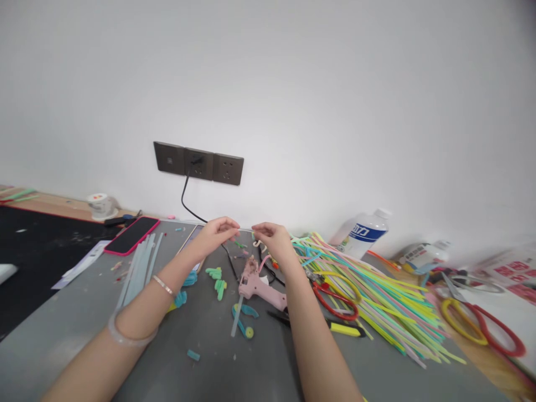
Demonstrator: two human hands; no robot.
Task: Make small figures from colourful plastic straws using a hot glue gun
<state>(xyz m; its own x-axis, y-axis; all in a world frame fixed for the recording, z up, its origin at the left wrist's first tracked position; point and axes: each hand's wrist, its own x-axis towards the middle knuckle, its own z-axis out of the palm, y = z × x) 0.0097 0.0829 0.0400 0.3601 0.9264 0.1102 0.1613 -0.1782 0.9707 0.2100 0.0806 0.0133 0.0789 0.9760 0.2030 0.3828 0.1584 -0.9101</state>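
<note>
On the bench (226, 379), pipe cleaners (377, 296) fan out right of the pink hot-glue gun (259, 287), likely for easy reach. Beyond the gun, the left hand (218, 231) and right hand (273, 240) curl fingertips inward, perhaps for precision (whether either grip holds anything, one cannot tell). Left of the gun lie green pieces (215, 273), apparently set aside.

Grey tabletop (163, 368), set against the wall (293, 111). Left: pink-cased phone (133, 234) near the far edge; translucent glue sticks (137, 273) in a loose row beside it. Mid: pink hot-glue gun (263, 290) on its side; green fuzzy-stem pieces (218, 283) left of it, blue snippet (193, 355) nearer the front. Right: broad spread of multicoloured chenille stems (389, 301); red-and-yellow-handled scissors (337, 314) at its left edge; black-and-yellow tool (344, 329), partly covered, kind unclear.
</note>
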